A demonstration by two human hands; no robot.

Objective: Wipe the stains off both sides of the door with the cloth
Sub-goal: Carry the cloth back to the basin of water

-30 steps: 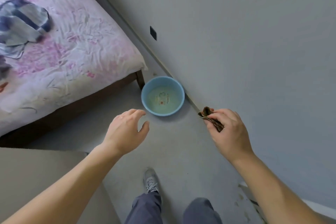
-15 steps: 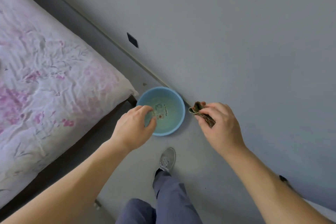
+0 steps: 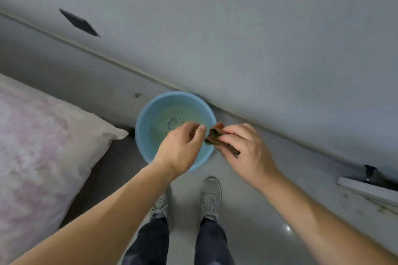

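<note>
Moved: both hands are now over the bowl; before, the left hand point(image 3: 183, 148) was lower and far from the cloth.
Right hand point(image 3: 243, 148): fingers closed tight on the cloth.
Cloth point(image 3: 217, 137): brown, bunched up, sticks out at 10 o'clock from the right hand, above the bowl's right rim.
Left hand: curled, thumb and fingers pinched near the cloth's tip; I cannot tell if it touches.
Bowl point(image 3: 146, 135): blue, on the floor by the wall point(image 3: 258, 38), with a little water.
Bed point(image 3: 43, 146): at 9 o'clock from the bowl.
Shoes point(image 3: 211, 198): at 6 o'clock from the bowl.
</note>
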